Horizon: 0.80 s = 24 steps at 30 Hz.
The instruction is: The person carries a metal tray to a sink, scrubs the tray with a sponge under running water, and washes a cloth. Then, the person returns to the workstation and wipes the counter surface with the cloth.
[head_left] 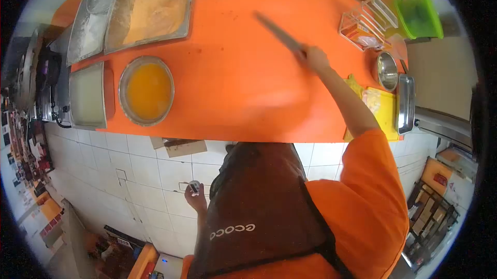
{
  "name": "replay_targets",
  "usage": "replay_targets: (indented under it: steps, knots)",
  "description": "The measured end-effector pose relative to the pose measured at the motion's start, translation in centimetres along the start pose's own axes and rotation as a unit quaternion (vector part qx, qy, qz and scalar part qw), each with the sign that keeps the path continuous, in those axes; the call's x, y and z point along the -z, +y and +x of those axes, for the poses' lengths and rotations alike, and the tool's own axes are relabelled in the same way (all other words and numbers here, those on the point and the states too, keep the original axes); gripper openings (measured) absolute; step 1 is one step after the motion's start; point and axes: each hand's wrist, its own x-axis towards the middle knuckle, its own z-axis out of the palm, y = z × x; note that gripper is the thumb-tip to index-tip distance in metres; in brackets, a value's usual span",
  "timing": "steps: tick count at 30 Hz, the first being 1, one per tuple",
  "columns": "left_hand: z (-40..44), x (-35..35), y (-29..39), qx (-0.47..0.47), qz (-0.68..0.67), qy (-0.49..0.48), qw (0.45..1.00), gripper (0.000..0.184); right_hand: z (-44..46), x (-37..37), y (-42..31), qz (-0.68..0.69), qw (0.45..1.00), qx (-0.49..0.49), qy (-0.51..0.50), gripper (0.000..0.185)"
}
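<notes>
While right-hand fingers (310, 54) grip a long, flat-bladed knife (279, 32), left-hand fingers (190, 196) hold a small whitish object (194, 186).

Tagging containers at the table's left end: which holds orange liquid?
The round bowl, with smooth orange liquid inside. The straight-sided container beside it holds something pale; the two trays beyond hold dry-looking white and orange material.

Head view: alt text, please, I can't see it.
A person's right grip holds a knife over an orange table; the left grip holds a small object. A bowl and trays sit left, a yellow board right.
</notes>
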Motion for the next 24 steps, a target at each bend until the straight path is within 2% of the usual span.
replay_targets:
  steps: [3,6,9,12,15,18,21,22,24]
  knots:
    - [0.1,-0.5,-2.3,-0.023,-0.029,0.003,0.999,0.052,-0.3,0.7,2.6,-0.021,0.995,-0.098,0.021,0.036]
    - [0.6,-0.2,-2.9,-0.074,0.070,-0.009,0.995,0.053,0.2,0.5,6.1,-0.053,0.980,-0.162,0.099,0.038]
    - [0.6,-0.6,-3.4,-0.119,0.059,0.016,0.991,0.055,-0.8,2.9,3.5,-0.053,0.995,-0.080,0.026,0.041]
    - [0.2,-0.7,-0.3,-0.037,0.047,0.000,0.998,0.056,1.0,1.6,5.4,-0.008,0.986,-0.134,0.103,0.043]
    - [0.4,-0.8,1.5,-0.065,0.049,0.018,0.997,0.058,1.8,3.6,3.1,-0.039,0.998,-0.054,0.021,0.044]
    - [0.4,-1.1,1.8,-0.043,0.031,0.002,0.999,0.060,7.2,2.0,7.6,-0.024,0.986,-0.140,0.088,0.044]
    - [0.5,-1.4,0.6,-0.052,-0.008,0.008,0.999,0.061,12.0,2.4,8.4,-0.003,0.998,-0.048,0.039,0.046]
    - [0.3,-1.3,0.4,-0.069,0.018,0.021,0.997,0.061,13.9,2.6,8.5,-0.017,0.996,-0.069,0.046,0.046]
    - [-0.5,-0.4,2.8,-0.024,0.049,0.002,0.999,0.061,16.9,3.3,8.7,-0.047,0.991,-0.113,0.058,0.046]
